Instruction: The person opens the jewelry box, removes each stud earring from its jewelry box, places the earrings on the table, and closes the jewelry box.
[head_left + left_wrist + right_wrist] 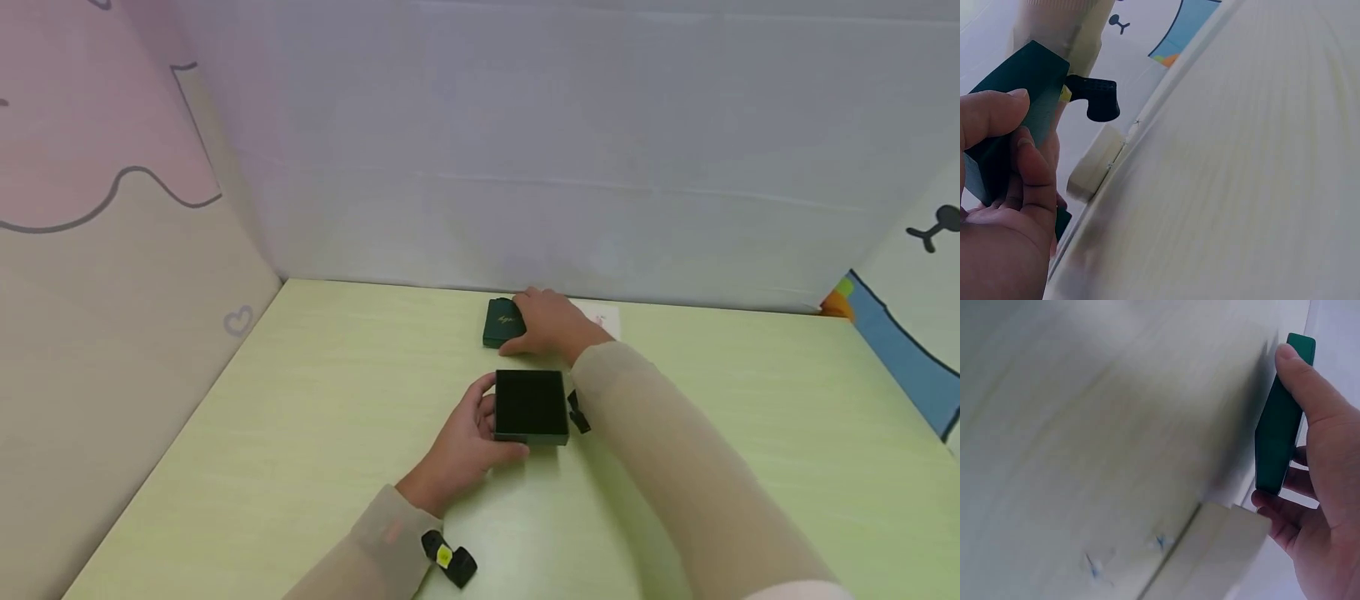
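In the head view my left hand [465, 442] holds a dark green square box [531, 407], its black face turned up, above the table. The left wrist view shows the thumb and curled fingers of the left hand [1007, 181] gripping the green box [1041, 94] at its side. Farther back, my right hand [551, 325] grips a flat dark green box-like piece [501, 321] with gold lettering on top. From the right wrist, the thumb of my right hand [1329, 450] lies along one edge of this green piece [1279, 437], with fingers on its other side.
A white box [603, 317] with small pink print stands beyond my right wrist, near the back edge of the pale yellow-green table [360, 400]. A white sheet [525, 150] hangs behind, and printed panels stand at both sides.
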Demonstrator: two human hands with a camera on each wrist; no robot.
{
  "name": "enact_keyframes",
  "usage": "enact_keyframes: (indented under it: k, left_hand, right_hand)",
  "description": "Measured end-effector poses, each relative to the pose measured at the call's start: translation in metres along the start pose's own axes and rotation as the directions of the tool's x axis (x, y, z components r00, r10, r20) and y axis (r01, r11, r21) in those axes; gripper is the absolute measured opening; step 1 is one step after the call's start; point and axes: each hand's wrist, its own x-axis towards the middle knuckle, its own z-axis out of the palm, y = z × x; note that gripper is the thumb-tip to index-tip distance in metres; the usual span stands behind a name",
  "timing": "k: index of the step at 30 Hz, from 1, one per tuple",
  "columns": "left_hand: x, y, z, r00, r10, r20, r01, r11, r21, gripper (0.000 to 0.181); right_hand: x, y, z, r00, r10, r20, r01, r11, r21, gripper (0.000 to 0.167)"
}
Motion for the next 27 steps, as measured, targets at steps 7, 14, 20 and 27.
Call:
enact_keyframes:
  k: [7, 14, 20, 27]
  left_hand:
    - [0.002, 0.0, 0.001, 1.0, 0.0, 0.003, 0.0, 1.0, 0.009, 0.102]
    - [0.002, -0.002, 0.0, 1.0, -0.007, 0.006, 0.007, 1.0, -0.008, 0.106]
    - [0.001, -0.003, -0.002, 1.0, -0.007, 0.003, 0.007, 1.0, 0.002, 0.105]
    - [0.001, -0.005, -0.002, 1.0, -0.004, 0.011, 0.004, 1.0, 0.006, 0.103]
  right_hand:
    - [-0.015, 0.002, -0.012, 0.998, -0.048, -0.036, 0.047, 0.998, -0.034, 0.097]
    - [-0.034, 0.003, -0.025, 0.994, -0.064, -0.087, 0.063, 0.998, -0.019, 0.097]
    - [-0.056, 0.001, -0.041, 0.987, -0.075, -0.143, 0.085, 0.994, 0.064, 0.098]
    - [-0.095, -0.002, -0.052, 0.981, -0.074, -0.177, 0.101, 0.984, 0.147, 0.1]
